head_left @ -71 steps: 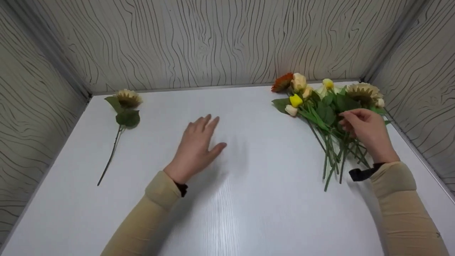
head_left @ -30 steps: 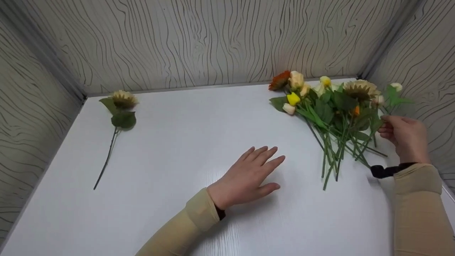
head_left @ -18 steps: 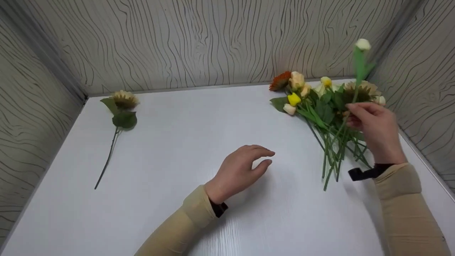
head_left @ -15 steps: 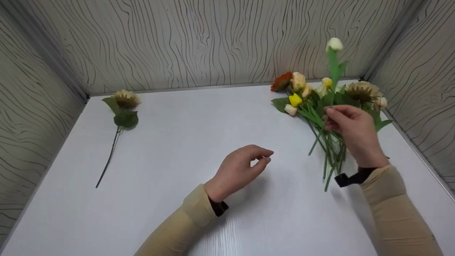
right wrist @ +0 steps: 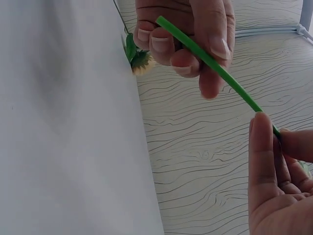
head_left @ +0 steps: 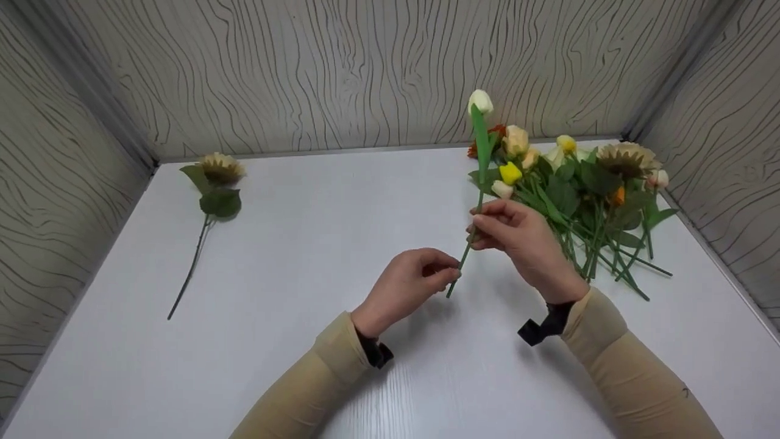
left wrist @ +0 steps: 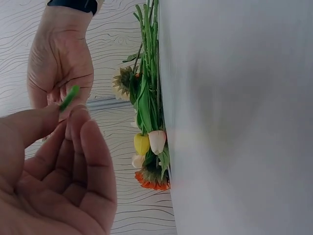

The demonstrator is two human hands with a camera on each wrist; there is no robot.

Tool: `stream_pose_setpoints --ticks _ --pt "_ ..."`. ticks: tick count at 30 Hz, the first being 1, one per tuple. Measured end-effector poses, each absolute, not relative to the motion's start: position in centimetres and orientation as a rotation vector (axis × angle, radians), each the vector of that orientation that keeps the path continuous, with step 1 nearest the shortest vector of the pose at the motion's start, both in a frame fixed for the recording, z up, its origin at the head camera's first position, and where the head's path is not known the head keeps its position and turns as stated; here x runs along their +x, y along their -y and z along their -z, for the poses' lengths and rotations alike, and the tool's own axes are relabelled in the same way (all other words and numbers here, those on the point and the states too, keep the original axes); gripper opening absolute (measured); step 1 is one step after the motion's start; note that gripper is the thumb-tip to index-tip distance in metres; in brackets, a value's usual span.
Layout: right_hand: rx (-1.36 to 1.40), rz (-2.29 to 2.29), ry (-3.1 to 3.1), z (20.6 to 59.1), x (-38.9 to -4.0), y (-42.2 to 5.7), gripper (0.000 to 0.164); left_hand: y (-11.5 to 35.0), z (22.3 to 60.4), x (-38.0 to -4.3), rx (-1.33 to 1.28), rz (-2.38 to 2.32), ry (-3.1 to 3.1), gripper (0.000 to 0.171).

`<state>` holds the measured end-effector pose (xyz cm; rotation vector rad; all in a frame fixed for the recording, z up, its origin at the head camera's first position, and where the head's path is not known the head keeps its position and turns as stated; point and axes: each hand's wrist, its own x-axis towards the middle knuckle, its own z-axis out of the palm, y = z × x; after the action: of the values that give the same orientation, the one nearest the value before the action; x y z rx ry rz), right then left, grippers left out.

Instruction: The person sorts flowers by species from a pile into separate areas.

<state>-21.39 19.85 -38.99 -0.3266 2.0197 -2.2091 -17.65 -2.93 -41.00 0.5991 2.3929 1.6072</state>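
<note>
A white tulip [head_left: 481,141] stands upright over the middle of the table in the head view, its long green stem slanting down to the left. My right hand [head_left: 527,244] pinches the stem between thumb and fingers partway down. Lower on the same stem, near the cut end, my left hand [head_left: 405,283] has its thumb and forefinger closed on it. The right wrist view shows the bare green stem [right wrist: 210,61] running between both hands. Seen from the left wrist, the stem's end [left wrist: 70,97] pokes out past my left thumb.
A heap of flowers [head_left: 563,183] lies at the back right, with orange, cream and yellow blooms and crossing stems. One cream flower with dark leaves [head_left: 220,202] lies alone at the left. Patterned wall panels [head_left: 292,73] enclose the white table [head_left: 274,366].
My right hand picked the white tulip from the right side of the heap and carried it left. My left hand moved right, and its fingers closed on the lower stem.
</note>
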Motion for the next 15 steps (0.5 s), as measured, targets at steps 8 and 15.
stream_pose_setpoints --ticks 8,15 --pt "-0.240 2.231 -1.989 39.3 -21.9 -20.6 0.038 3.1 41.0 -17.5 0.692 -1.338 -2.466 0.005" --pt "-0.238 2.151 -2.088 40.0 -21.7 -19.6 0.039 2.8 41.2 -18.0 0.594 -1.440 -2.406 0.007"
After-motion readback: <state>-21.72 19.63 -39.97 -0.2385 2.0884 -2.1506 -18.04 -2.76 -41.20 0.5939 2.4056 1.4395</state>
